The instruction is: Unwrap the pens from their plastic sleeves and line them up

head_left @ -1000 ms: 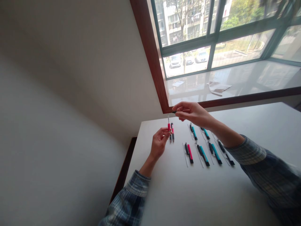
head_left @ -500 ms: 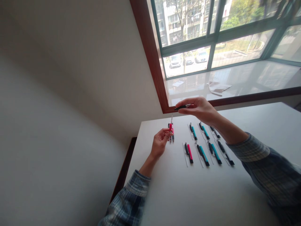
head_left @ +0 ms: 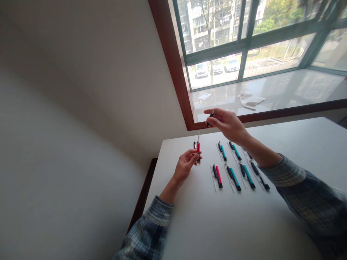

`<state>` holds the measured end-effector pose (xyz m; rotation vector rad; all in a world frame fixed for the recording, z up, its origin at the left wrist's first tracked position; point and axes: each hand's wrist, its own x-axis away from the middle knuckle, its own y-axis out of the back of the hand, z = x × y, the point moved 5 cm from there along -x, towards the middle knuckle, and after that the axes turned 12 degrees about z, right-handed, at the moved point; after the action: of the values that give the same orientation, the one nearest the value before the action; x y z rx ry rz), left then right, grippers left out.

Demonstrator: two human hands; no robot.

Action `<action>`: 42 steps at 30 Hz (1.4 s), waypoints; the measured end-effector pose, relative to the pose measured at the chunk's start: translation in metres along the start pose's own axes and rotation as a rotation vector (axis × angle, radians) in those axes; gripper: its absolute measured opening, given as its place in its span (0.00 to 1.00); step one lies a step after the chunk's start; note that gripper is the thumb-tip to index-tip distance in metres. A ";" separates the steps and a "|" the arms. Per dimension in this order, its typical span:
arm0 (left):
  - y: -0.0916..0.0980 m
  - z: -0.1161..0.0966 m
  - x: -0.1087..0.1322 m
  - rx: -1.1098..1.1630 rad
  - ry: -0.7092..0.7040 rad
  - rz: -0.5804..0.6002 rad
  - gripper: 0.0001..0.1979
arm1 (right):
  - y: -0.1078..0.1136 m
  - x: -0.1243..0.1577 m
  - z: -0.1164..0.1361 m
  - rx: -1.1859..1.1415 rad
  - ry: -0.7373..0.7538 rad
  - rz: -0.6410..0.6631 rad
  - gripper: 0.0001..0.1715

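Observation:
My left hand (head_left: 187, 163) is closed on a red pen barrel (head_left: 198, 147), held upright with a thin refill (head_left: 198, 135) poking out of its top. Between the thumb and fingers of my right hand (head_left: 227, 124) is a black pen part with a silvery tip (head_left: 210, 118), tilted, above and to the right of the red barrel and apart from it. Behind my left hand, a pen (head_left: 194, 144) lies on the table, mostly hidden.
Two rows of dismantled pens lie on the white table (head_left: 206, 224): a red set (head_left: 218, 177), several teal sets (head_left: 235, 179) and black ones (head_left: 260, 176), with thin refills beside them. A wall rises at left. A cloth (head_left: 251, 101) lies on the windowsill.
The black part in my right hand has turned from nearly level to steeply tilted, tip up. My left hand has shifted the red barrel slightly to the right and it stands more upright.

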<state>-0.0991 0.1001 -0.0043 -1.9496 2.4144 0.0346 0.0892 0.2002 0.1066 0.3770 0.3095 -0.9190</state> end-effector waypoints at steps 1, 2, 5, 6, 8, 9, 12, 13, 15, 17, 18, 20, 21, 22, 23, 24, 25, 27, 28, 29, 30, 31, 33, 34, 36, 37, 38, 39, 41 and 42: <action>-0.001 0.000 0.000 -0.004 0.001 0.015 0.20 | 0.001 0.000 -0.001 -0.008 0.000 -0.020 0.35; -0.002 -0.001 0.000 -0.009 0.000 0.029 0.20 | 0.001 0.000 -0.002 -0.032 0.000 -0.040 0.36; -0.003 -0.001 0.001 -0.023 0.003 0.064 0.19 | 0.001 0.000 -0.007 -0.121 0.007 -0.073 0.34; -0.003 -0.001 0.001 -0.025 0.004 0.073 0.19 | 0.001 0.000 -0.008 -0.140 0.012 -0.072 0.32; -0.003 0.000 0.001 -0.029 0.007 0.085 0.18 | -0.001 -0.001 -0.011 -0.168 0.017 -0.056 0.29; -0.003 0.000 0.001 -0.031 0.007 0.089 0.18 | -0.001 -0.001 -0.012 -0.177 0.015 -0.048 0.28; -0.003 -0.001 0.001 -0.037 0.006 0.095 0.18 | -0.003 -0.002 -0.014 -0.185 0.008 -0.031 0.25; -0.003 -0.001 0.001 -0.038 0.007 0.097 0.18 | -0.004 -0.003 -0.014 -0.186 0.009 -0.029 0.25; -0.003 -0.001 0.000 -0.037 0.008 0.103 0.18 | -0.004 -0.003 -0.014 -0.194 0.011 -0.029 0.24; -0.004 -0.001 0.000 -0.034 0.007 0.107 0.18 | -0.005 -0.003 -0.013 -0.205 0.008 -0.023 0.24; -0.004 -0.001 0.000 -0.034 0.006 0.107 0.18 | -0.006 -0.003 -0.013 -0.207 0.002 -0.014 0.24; -0.004 -0.001 0.000 -0.034 0.003 0.104 0.18 | -0.008 -0.002 -0.012 -0.208 -0.016 0.014 0.25; -0.004 -0.001 0.000 -0.034 0.002 0.100 0.18 | -0.008 -0.002 -0.011 -0.208 -0.023 0.027 0.26; -0.004 -0.002 0.001 -0.033 0.001 0.097 0.18 | -0.009 -0.002 -0.011 -0.205 -0.027 0.039 0.26; -0.005 -0.002 0.001 -0.032 0.001 0.096 0.18 | -0.010 -0.002 -0.011 -0.200 -0.032 0.051 0.26; -0.005 -0.003 0.001 -0.029 0.001 0.095 0.18 | -0.011 -0.002 -0.011 -0.190 -0.038 0.062 0.26; -0.005 -0.004 0.001 -0.026 0.001 0.094 0.18 | -0.013 -0.001 -0.011 -0.175 -0.048 0.073 0.27; -0.005 -0.006 0.001 -0.020 -0.001 0.091 0.19 | -0.015 -0.001 -0.013 -0.134 -0.077 0.096 0.26; -0.005 -0.007 0.001 -0.017 -0.003 0.085 0.19 | -0.017 -0.001 -0.014 -0.116 -0.091 0.111 0.26; -0.005 -0.008 0.001 -0.014 -0.004 0.075 0.19 | -0.019 -0.001 -0.015 -0.102 -0.100 0.124 0.26; -0.005 -0.009 0.000 -0.011 -0.006 0.065 0.20 | -0.021 -0.001 -0.016 -0.093 -0.107 0.139 0.25; -0.005 -0.010 0.000 -0.009 -0.008 0.057 0.20 | -0.023 0.000 -0.017 -0.091 -0.112 0.154 0.25; -0.006 -0.013 0.000 -0.002 -0.013 0.047 0.20 | -0.027 0.000 -0.019 -0.102 -0.119 0.174 0.25; -0.006 -0.014 0.000 0.001 -0.015 0.047 0.20 | -0.028 0.000 -0.020 -0.110 -0.123 0.178 0.25; -0.007 -0.016 0.000 0.007 -0.015 0.049 0.20 | -0.030 0.000 -0.021 -0.115 -0.130 0.184 0.24; -0.008 -0.017 0.000 0.009 -0.014 0.050 0.20 | -0.030 0.000 -0.021 -0.115 -0.132 0.185 0.24; -0.008 -0.018 0.000 0.010 -0.015 0.051 0.20 | -0.030 0.000 -0.021 -0.113 -0.135 0.186 0.24; -0.007 -0.018 0.000 0.010 -0.017 0.052 0.19 | -0.030 0.001 -0.021 -0.111 -0.137 0.186 0.24; -0.006 -0.017 0.000 0.003 -0.020 0.056 0.19 | -0.029 0.001 -0.019 -0.096 -0.139 0.187 0.24; -0.006 -0.016 0.000 -0.001 -0.021 0.058 0.18 | -0.029 0.001 -0.018 -0.084 -0.137 0.190 0.24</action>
<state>-0.0936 0.0987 0.0121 -1.8695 2.4576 0.0579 0.0640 0.1916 0.0849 0.2593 0.1821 -0.7394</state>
